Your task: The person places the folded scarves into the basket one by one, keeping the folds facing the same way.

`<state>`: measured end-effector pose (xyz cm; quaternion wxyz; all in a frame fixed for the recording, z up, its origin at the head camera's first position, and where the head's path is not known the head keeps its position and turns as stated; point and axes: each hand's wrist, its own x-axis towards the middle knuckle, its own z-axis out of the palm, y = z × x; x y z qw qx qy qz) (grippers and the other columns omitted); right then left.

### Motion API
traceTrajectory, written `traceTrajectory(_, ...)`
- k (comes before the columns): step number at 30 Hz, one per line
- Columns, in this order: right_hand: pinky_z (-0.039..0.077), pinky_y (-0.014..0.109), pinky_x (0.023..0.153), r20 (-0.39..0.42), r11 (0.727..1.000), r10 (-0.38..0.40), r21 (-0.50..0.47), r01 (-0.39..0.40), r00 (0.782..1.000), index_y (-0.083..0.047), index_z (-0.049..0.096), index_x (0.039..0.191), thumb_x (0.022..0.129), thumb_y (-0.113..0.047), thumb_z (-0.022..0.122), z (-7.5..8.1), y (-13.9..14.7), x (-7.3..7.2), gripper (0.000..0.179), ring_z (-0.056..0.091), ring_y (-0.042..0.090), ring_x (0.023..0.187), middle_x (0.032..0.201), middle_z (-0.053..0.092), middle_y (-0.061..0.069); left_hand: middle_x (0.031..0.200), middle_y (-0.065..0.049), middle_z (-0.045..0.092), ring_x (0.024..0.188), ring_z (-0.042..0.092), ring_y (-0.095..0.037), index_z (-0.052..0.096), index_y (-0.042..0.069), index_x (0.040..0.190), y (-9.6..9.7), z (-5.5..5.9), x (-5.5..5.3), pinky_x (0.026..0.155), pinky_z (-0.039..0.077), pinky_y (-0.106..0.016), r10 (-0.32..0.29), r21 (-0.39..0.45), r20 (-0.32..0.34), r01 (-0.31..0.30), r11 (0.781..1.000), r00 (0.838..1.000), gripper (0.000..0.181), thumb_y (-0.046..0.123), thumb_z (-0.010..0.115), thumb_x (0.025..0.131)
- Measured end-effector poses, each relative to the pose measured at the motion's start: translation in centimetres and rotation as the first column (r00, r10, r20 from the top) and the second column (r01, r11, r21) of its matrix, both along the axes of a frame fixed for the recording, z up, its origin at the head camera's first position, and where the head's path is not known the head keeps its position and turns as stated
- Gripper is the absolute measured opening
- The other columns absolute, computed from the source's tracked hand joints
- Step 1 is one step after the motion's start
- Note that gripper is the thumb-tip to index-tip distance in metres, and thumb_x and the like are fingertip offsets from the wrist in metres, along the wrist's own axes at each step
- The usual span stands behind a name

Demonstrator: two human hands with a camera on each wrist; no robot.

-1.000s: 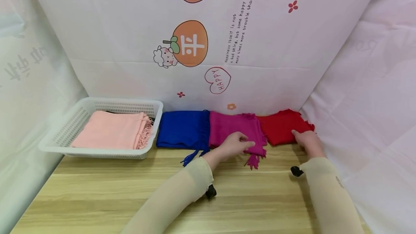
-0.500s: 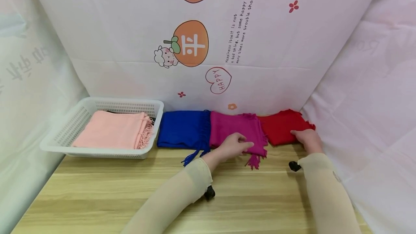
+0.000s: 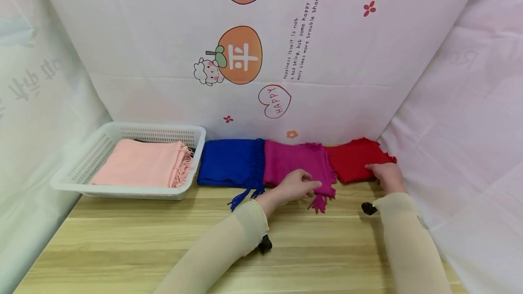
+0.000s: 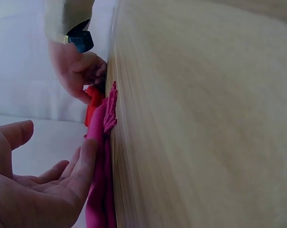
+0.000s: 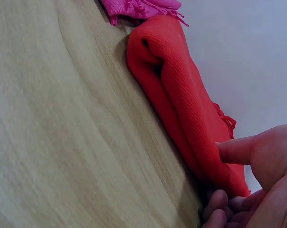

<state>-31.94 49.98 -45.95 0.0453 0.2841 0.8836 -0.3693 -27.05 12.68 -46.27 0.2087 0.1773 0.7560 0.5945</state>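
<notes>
Three folded scarves lie in a row at the table's back edge: blue (image 3: 229, 162), magenta (image 3: 292, 160) and red (image 3: 353, 160). My left hand (image 3: 296, 185) rests on the magenta scarf's front right corner, above its hanging fringe. In the left wrist view that hand (image 4: 43, 190) is flat, its fingers straight against the magenta scarf (image 4: 98, 199). My right hand (image 3: 386, 173) is at the red scarf's front right corner. In the right wrist view its thumb (image 5: 238, 149) lies on top of the red scarf (image 5: 181, 95) and its fingers curl under the edge, pinching it.
A white plastic basket (image 3: 122, 192) at the left holds a folded pink scarf (image 3: 139, 164). The wooden table (image 3: 122, 239) stretches toward me. A printed white cloth (image 3: 347, 58) hangs close behind and on both sides.
My right hand has edged slightly farther back onto the red scarf's corner. The left hand has barely shifted on the magenta scarf. The scarves lie as before.
</notes>
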Motion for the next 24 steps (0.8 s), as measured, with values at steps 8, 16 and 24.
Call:
traceTrajectory(8,0.049,0.032,0.056,-0.010,0.998,-0.035,-0.059,0.034,0.999,0.006,0.065,0.111,0.103,-0.045,0.072,0.1,-0.4,0.0,0.052,0.056,0.017,0.053,0.065,0.064,0.005,0.114,-0.016,0.080,0.103,0.080,-0.033,0.057,-0.006,0.153,0.3,0.0,0.0,0.093,0.065,-0.047,-0.012,0.027,0.016,0.012,1.000,1.000,0.064,0.036,0.076,0.109)
traceTrajectory(16,0.055,0.032,0.060,-0.040,0.994,-0.075,-0.081,0.072,0.996,0.013,0.060,0.132,0.105,-0.043,0.072,0.1,-0.8,0.7,0.064,0.067,0.019,0.063,0.068,0.070,0.005,0.114,-0.014,0.080,0.104,0.080,-0.027,0.058,-0.005,0.152,0.8,-0.4,0.1,0.096,0.065,-0.046,-0.002,0.020,0.020,0.002,1.000,1.000,0.064,0.039,0.076,0.109)
traceTrajectory(24,0.064,0.034,0.064,-0.108,0.962,-0.154,-0.243,0.124,0.982,0.016,0.044,0.153,0.104,-0.035,0.076,-0.6,-0.6,1.2,0.077,0.075,0.019,0.065,0.091,0.071,0.012,0.115,-0.017,0.081,0.097,0.082,-0.028,0.057,-0.007,0.151,1.2,-0.8,0.3,0.097,0.064,-0.048,-0.008,0.056,0.072,0.004,0.998,0.997,0.066,0.041,0.075,0.108)
